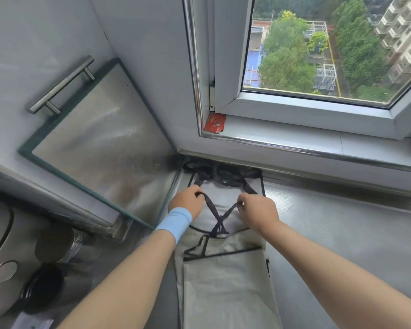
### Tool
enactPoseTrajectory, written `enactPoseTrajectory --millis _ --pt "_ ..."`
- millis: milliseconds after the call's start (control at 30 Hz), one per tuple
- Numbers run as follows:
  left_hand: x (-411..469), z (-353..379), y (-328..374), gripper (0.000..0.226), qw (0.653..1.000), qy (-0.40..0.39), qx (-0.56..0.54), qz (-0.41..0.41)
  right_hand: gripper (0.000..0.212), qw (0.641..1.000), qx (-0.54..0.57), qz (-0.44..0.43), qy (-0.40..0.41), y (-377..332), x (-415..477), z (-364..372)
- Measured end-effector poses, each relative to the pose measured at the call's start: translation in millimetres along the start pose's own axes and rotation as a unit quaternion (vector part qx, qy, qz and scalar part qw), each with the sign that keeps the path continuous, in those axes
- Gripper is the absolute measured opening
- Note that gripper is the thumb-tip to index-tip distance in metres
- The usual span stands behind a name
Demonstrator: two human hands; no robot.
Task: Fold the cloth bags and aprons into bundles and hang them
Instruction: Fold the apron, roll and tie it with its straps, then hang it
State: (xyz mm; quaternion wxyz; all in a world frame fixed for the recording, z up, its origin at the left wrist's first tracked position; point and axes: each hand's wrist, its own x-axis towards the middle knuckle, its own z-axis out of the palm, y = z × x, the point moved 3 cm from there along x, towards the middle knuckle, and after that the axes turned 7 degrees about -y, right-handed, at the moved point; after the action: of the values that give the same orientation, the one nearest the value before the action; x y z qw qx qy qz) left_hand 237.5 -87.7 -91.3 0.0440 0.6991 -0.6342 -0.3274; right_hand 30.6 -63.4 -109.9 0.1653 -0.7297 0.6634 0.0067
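Fingers [198, 194] of the left hand [185, 203] are curled and pinch one end of the dark straps [220, 221], just left of the frame's centre. The right hand [259, 213], a little to the right of centre, has its fingers [243, 201] curled too and pinches the other end. From the two grips the straps run down toward the viewer and cross each other between the hands, forming an X. They lie over the grey apron [226, 286].

The apron lies as a long narrow folded strip on the steel desk [342, 238], running from the lower middle of the frame up to the wall under the window. Black trim lines cross it below the hands. At its far end, more dark strap is bunched in a loose heap [223, 174] against the wall. A light blue wristband [176, 222] sits on the left wrist.

Left of the hands, a glass-edged metal panel [100, 134] with a bar handle [62, 84] stands tilted in the corner. In the lower left are a metal cup [55, 243] and a black ring [43, 288]. The window [318, 55] fills the upper right, showing trees and buildings. A small red packet [215, 123] lies on the sill [294, 141] at its left corner.
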Motion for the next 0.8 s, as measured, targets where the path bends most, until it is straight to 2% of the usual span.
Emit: enactPoseTrajectory --millis 67,167,233,267,333,367,433,467,500,533,633,700,767,800 --pt "8 -8 0 0.015 0.993 0.017 -0.115 -0.034 0.020 0.999 0.019 0.044 0.007 5 4 -5" --pt "12 -15 11 0.027 0.967 0.020 -0.253 -0.004 0.026 0.998 0.016 0.064 0.005 8 9 -6" --pt "12 -16 18 0.045 0.964 0.009 -0.266 0.011 0.027 0.998 0.036 0.042 0.011 6 11 -3" --pt "11 -16 20 0.045 0.966 0.017 -0.256 0.009 0.028 0.996 0.080 0.031 0.016 3 12 -2" --pt "8 -10 19 0.022 0.971 0.021 -0.237 -0.001 0.029 0.972 0.235 0.018 0.016 -7 15 -7" --pt "5 -4 20 0.018 0.969 -0.013 -0.245 -0.007 0.032 0.952 0.305 0.005 0.006 -15 17 -12" --pt "-2 10 22 0.036 0.958 -0.118 -0.262 -0.003 0.052 0.914 0.403 -0.031 -0.046 -30 24 -18" --pt "-3 13 24 0.037 0.954 -0.152 -0.258 0.007 0.064 0.904 0.420 -0.042 -0.069 -35 27 -18" --pt "-2 14 23 0.034 0.952 -0.161 -0.260 0.014 0.069 0.903 0.419 -0.046 -0.081 -37 29 -16" --pt "0 11 21 0.027 0.952 -0.156 -0.264 0.011 0.065 0.910 0.406 -0.042 -0.070 -38 30 -13" --pt "5 -3 12 0.016 0.965 -0.117 -0.231 -0.029 0.030 0.948 0.317 -0.013 -0.016 -25 24 2" --pt "5 -11 3 0.011 0.984 -0.074 -0.156 -0.050 0.023 0.982 0.168 -0.011 -0.083 -18 13 13" --pt "-1 -13 -4 0.014 0.994 -0.063 -0.074 -0.049 0.046 0.989 0.044 -0.051 -0.130 -12 2 31" --pt "-4 -9 -7 0.014 0.995 -0.075 -0.043 -0.041 0.058 0.989 0.030 -0.065 -0.131 -11 -5 36"
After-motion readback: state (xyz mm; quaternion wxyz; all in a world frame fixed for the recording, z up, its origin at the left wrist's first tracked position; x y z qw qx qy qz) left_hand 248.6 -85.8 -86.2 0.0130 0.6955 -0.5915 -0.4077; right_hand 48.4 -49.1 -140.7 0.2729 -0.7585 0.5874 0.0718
